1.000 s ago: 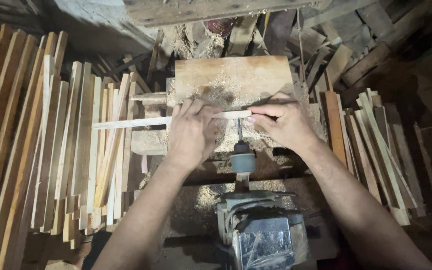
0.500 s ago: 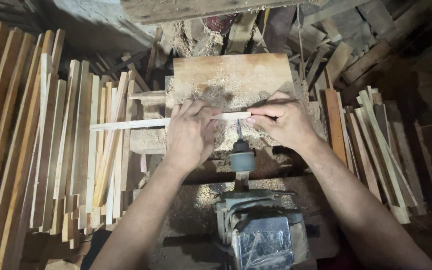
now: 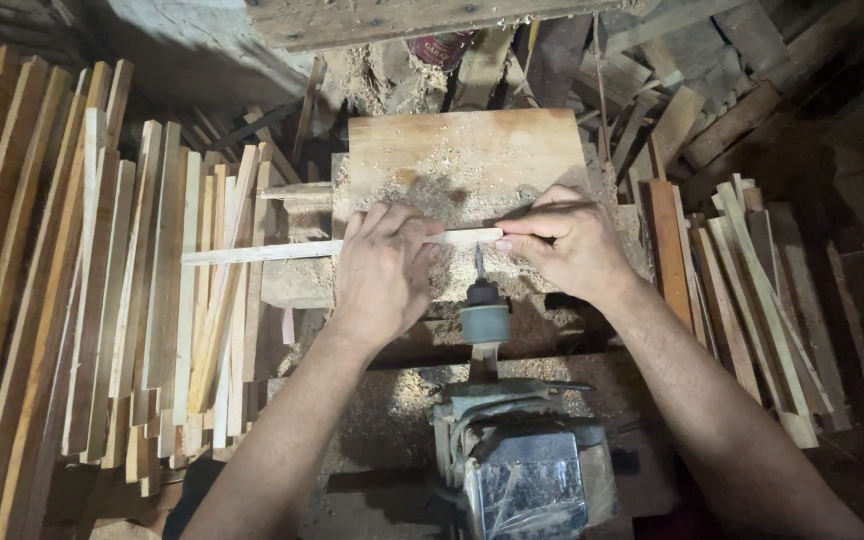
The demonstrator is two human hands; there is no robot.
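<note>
Left hand [image 3: 384, 272] and right hand [image 3: 569, 243] pressing thin wooden strip [image 3: 262, 251] onto dusty board [image 3: 467, 150], just above drill bit [image 3: 479, 262]; stacked slats [image 3: 102, 280] beside.

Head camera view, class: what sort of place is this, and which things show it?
Most likely a small woodworking shop. Stacks of wood strips lie on both sides, sawdust covers the wooden board, and a motor-driven bit points at a thin strip that the left hand and right hand hold.

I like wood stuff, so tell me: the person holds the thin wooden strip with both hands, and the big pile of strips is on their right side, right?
Almost. Both hands, left hand and right hand, do hold the thin wooden strip, but the head view shows the big pile of strips on their left side, not the right.
</note>
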